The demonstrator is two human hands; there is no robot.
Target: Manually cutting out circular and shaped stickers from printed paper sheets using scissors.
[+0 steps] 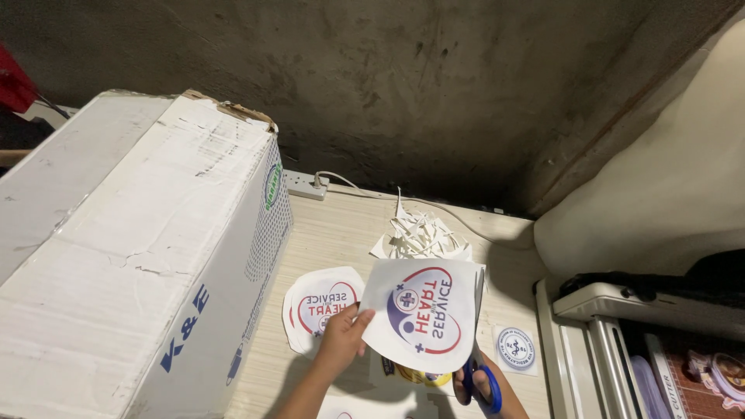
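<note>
A person's left hand (341, 337) pinches the lower left edge of a white paper printout (423, 314) bearing a red and blue heart-shaped emblem, holding it up above the desk; the right hand (485, 388) has its fingers closed through the blue handles of a pair of scissors (479, 353), whose blades run up the sheet's right edge; left of the left hand lies a cut-out emblem (318, 306) flat on the wooden desk (341, 233); beyond the held sheet sits a heap of white paper trimmings (419, 237); a small round sticker (515, 348) lies just right of the scissors; a large white cardboard box (132, 256) stands further left.
</note>
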